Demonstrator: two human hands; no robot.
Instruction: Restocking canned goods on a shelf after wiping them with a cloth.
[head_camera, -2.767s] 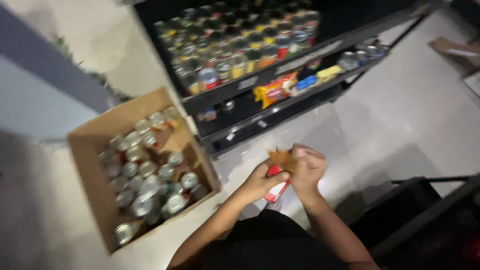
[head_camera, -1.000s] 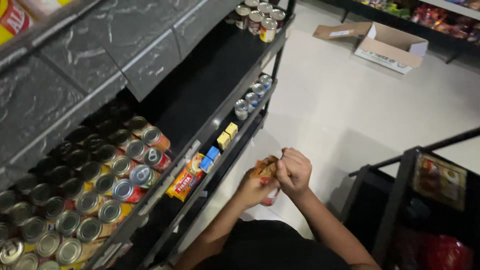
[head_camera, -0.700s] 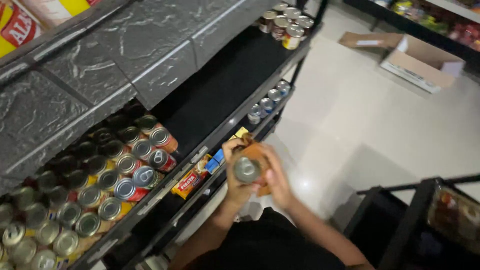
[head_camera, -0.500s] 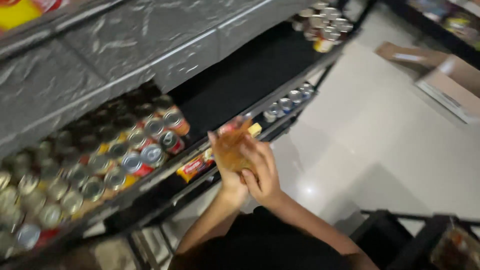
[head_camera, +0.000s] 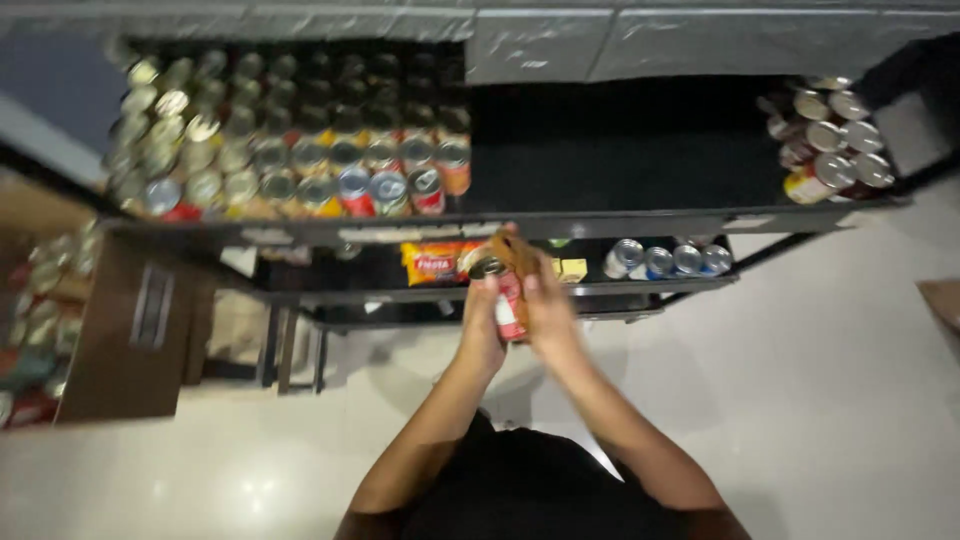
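Observation:
Both my hands are raised in front of a black metal shelf rack. My left hand grips a red and white tin can from the left side. My right hand presses on the can's right side and a piece of brown paper or cardboard sticks up above it. The can is tilted with its silver top toward the shelf. Rows of several cans fill the left half of the shelf just above my hands.
The right half of that shelf is bare black, with a small group of cans at its far right. A lower shelf holds an orange packet, a yellow box and several cans. A cardboard box stands at left on the pale floor.
My hands lifted the can from low near the floor up to the shelf front. My view swung to face the rack straight on.

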